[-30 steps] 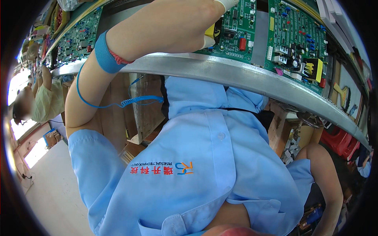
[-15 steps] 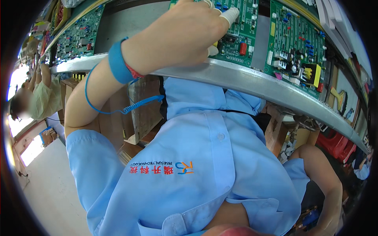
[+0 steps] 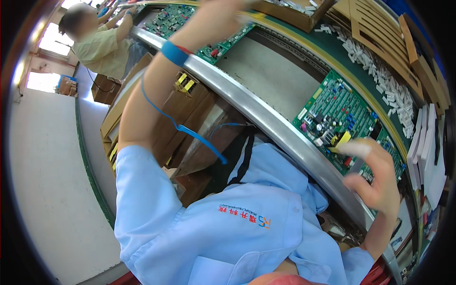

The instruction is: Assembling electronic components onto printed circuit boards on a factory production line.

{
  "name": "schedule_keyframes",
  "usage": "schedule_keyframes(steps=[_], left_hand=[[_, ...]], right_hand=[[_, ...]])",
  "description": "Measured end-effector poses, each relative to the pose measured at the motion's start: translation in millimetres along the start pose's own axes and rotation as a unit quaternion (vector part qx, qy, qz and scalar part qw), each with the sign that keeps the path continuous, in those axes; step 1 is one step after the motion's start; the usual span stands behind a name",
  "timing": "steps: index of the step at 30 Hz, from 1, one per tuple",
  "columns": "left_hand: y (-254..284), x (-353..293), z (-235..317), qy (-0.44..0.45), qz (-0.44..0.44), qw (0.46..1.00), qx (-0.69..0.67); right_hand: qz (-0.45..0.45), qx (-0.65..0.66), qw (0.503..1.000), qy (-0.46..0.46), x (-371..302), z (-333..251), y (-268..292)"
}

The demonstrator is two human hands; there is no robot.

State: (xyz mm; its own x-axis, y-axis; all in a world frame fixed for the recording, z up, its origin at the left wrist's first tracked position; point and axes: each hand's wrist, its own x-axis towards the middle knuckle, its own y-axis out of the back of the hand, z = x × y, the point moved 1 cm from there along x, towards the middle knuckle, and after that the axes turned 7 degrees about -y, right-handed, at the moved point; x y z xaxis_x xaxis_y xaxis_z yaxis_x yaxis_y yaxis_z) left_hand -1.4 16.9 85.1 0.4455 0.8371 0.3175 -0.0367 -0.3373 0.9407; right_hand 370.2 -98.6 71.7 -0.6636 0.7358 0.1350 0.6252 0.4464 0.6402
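My left hand reaches over a green circuit board at the top. Its fingers are blurred and partly cut off by the upper edge, so what they touch is unclear. A blue wrist strap with a coiled cord circles that wrist. At the right, my right hand is beside another green circuit board. White covers sit on its fingertips. Thumb and forefinger are apart with nothing visible between them, and the forefinger comes close to a yellow-and-black transformer on the board.
A metal rail runs along the line's near side. Beyond the line lie many small white parts, a cardboard box and stacked white sheets. Another person works at the far left. Cardboard boxes stand below the rail.
The view has swung toward the left. My left hand has left the board with the red part, and my right hand has come up from low at the right to a board.
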Motion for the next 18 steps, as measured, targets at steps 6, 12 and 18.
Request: schedule_keyframes(steps=[6,12,18], left_hand=[[-56,-68,-239,0.185,-0.029,0.979,0.081],[-103,-35,-227,0.218,-0.166,0.958,0.087],[-148,-76,-305,0.08,-0.353,0.874,0.323]], right_hand=[[-0.039,-0.177,0.982,0.051,92,18,-43],[-0.236,-0.295,0.921,-0.095,129,33,-65],[-0.191,-0.287,0.939,-0.015,125,43,-75]])
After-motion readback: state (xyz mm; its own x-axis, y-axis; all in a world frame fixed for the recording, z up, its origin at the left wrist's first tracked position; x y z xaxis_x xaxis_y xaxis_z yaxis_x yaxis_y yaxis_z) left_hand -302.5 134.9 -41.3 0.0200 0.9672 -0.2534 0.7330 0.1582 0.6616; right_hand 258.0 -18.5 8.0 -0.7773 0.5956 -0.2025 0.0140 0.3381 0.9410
